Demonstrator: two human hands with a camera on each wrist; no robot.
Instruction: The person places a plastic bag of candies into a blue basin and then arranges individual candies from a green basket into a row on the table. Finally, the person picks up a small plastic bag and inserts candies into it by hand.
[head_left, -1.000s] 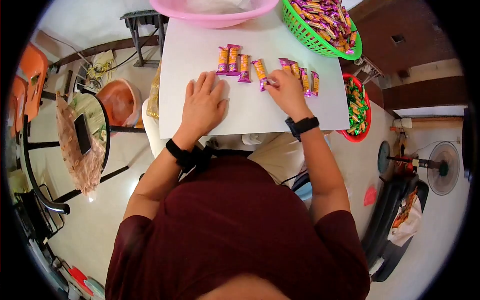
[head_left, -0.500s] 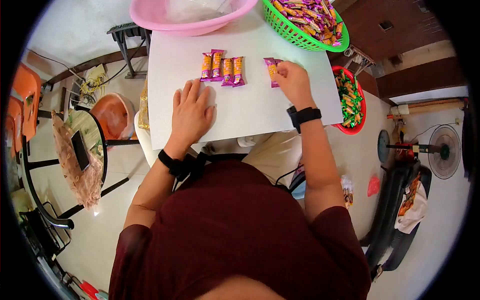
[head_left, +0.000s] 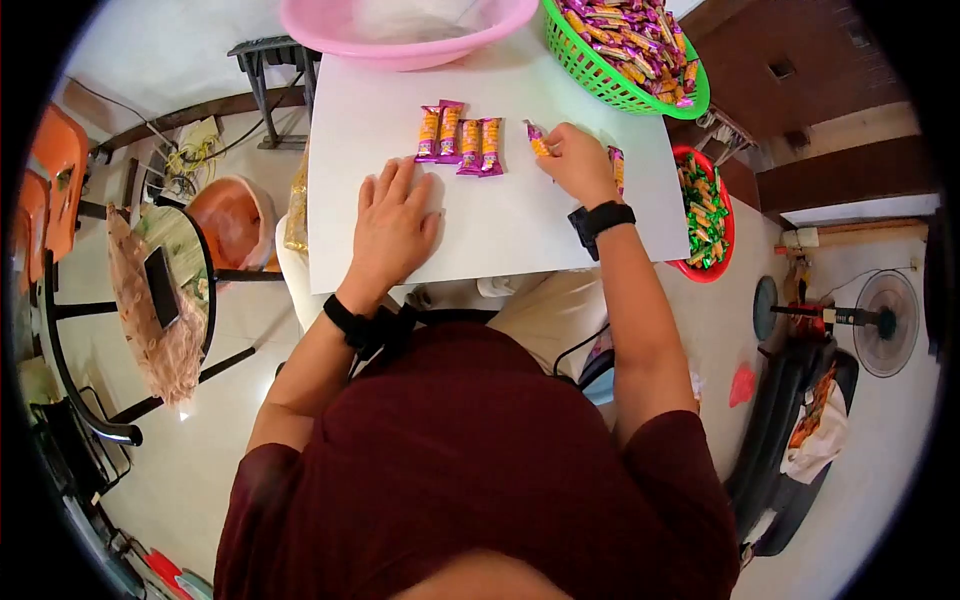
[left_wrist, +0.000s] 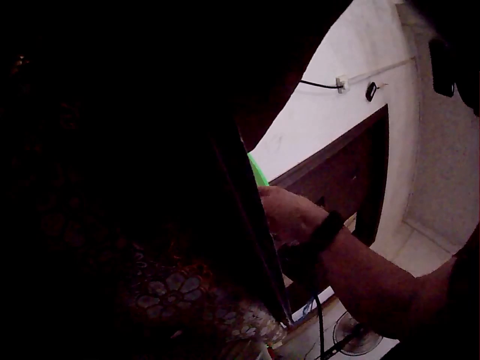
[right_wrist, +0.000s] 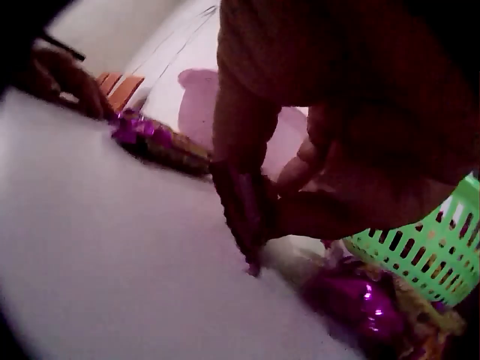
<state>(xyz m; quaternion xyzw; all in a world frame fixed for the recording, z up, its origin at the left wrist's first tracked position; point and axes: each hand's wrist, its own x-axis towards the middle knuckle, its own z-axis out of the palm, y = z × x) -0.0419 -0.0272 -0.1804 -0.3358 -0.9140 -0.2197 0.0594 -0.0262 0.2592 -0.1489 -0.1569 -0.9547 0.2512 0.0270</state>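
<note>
My left hand (head_left: pixel 392 215) lies palm down with spread fingers on the white table, its fingertips just below a row of several purple-and-orange snack packets (head_left: pixel 469 147). To the right, my right hand (head_left: pixel 582 166) pinches another snack packet (head_left: pixel 536 138) between thumb and fingers. In the right wrist view this pinched packet (right_wrist: pixel 244 206) points down at the tabletop, dark and partly covered by the fingers. One more packet (head_left: pixel 616 170) shows just beyond the right hand's far side; others there may be hidden under it. The left wrist view is mostly dark and shows the right hand (left_wrist: pixel 289 214).
A green basket (head_left: pixel 625 97) heaped with the same packets stands at the table's back right corner. At the back left is a pink basin (head_left: pixel 410 50). Below the right edge sits a red basin (head_left: pixel 727 240) of green-wrapped pieces. A round side table (head_left: pixel 190 290) stands left.
My right hand has set one packet at the end of the left row, gone back to the right group and taken hold of another. My left hand stays flat on the table.
</note>
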